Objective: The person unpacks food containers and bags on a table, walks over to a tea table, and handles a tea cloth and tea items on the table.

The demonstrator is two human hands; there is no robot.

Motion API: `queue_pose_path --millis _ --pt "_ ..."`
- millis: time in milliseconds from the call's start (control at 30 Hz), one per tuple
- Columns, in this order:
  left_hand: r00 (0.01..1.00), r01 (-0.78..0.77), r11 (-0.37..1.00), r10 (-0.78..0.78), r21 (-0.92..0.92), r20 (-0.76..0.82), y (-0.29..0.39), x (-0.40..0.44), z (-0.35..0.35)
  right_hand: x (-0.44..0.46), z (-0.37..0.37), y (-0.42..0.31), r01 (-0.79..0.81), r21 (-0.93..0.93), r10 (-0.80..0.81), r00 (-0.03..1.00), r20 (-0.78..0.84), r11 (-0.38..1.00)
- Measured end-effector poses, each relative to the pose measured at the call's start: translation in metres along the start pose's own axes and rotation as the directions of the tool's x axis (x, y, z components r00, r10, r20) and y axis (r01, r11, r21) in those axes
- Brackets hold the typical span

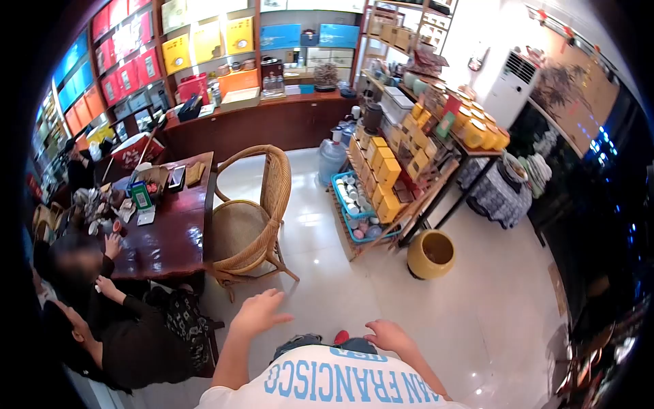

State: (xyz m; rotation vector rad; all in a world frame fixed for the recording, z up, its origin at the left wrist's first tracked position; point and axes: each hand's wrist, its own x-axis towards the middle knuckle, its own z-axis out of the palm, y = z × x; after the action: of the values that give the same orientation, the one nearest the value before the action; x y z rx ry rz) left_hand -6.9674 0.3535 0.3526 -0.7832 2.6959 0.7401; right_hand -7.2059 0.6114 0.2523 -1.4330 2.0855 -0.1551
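My left hand (261, 312) is held out at the lower middle, above the pale tiled floor (320, 286), its fingers apart and nothing in them. To the right, my right hand (388, 336) hangs in front of my white shirt (334, 375) with its fingers spread and empty. Neither hand touches an object. The nearest furniture to my left hand is a wicker chair (269, 198), standing beside a dark red table (160, 242). A red shoe tip (341, 337) shows between my hands.
Two people (136, 341) sit at the table on the left. A yellow pot (431, 254) stands on the floor by a rack with yellow boxes (386, 172) and blue baskets of cups (351, 194). A water bottle (332, 158) is behind. Shelves line the back wall.
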Motion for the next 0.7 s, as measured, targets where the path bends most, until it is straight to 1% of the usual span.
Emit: queue_pose_path --millis 100,167,200,300,367,467,600,700 --pt "0.997 -0.065 0.997 0.063 -0.049 -0.040 0.034 0.032 -0.003 0.030 -0.037 0.032 0.071 -0.034 -0.069 0.996 0.059 0.997" --pt "0.995 -0.087 0.993 0.082 -0.075 -0.064 0.044 0.049 -0.005 0.056 -0.053 0.046 0.097 -0.126 -0.079 0.986 0.145 0.987" --pt "0.996 -0.056 0.996 0.051 -0.064 -0.073 0.045 0.058 -0.008 0.071 -0.060 0.052 0.113 -0.172 -0.081 0.979 0.186 0.979" --pt "0.994 0.040 0.998 -0.045 -0.042 -0.104 0.043 0.081 -0.015 0.113 -0.088 0.055 0.250 -0.068 -0.236 0.958 0.165 0.966" --pt "0.985 0.107 0.994 -0.108 -0.015 -0.131 0.033 0.094 -0.024 0.146 -0.102 0.057 0.307 -0.075 -0.293 0.943 0.159 0.949" --pt "0.977 0.145 0.989 -0.140 0.014 -0.163 0.014 0.118 -0.037 0.199 -0.122 0.059 0.371 -0.088 -0.356 0.923 0.146 0.925" --pt "0.960 0.210 0.977 -0.212 -0.029 -0.182 -0.015 0.161 -0.068 0.265 -0.170 0.050 0.426 -0.112 -0.408 0.900 0.151 0.898" --pt "0.947 0.236 0.965 -0.254 -0.112 -0.197 -0.036 0.198 -0.093 0.317 -0.202 0.054 0.503 -0.116 -0.496 0.864 0.080 0.857"
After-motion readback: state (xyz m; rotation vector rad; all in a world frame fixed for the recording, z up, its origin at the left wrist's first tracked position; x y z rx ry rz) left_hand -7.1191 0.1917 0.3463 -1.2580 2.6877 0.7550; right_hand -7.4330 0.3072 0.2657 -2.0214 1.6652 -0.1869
